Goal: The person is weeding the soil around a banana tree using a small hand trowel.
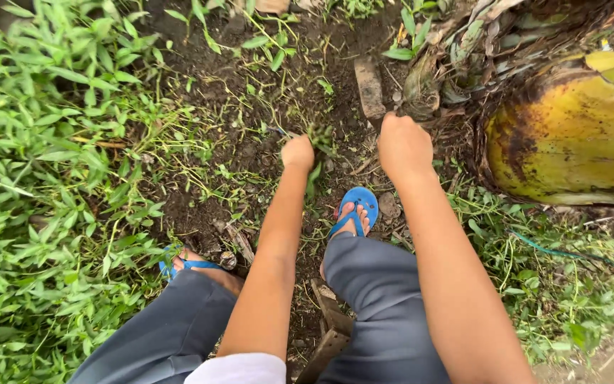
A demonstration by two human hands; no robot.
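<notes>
I am crouched over dark bare soil [250,121], looking down at my arms. My left hand [298,151] is closed around a tuft of green weeds [319,139] rooted in the soil. My right hand [404,144] is a closed fist just to the right, at the dry brown leaf litter by the base of a banana plant; what it grips is hidden under the knuckles. Both feet wear blue flip-flops, one [359,207] between my arms and one [182,264] at the left.
Thick green weeds [37,178] cover the left side. A fat yellow-green banana trunk [577,135] stands at the right. A flat stone or brick [370,87] lies in the soil ahead. A wooden piece [330,331] sits between my grey-trousered legs.
</notes>
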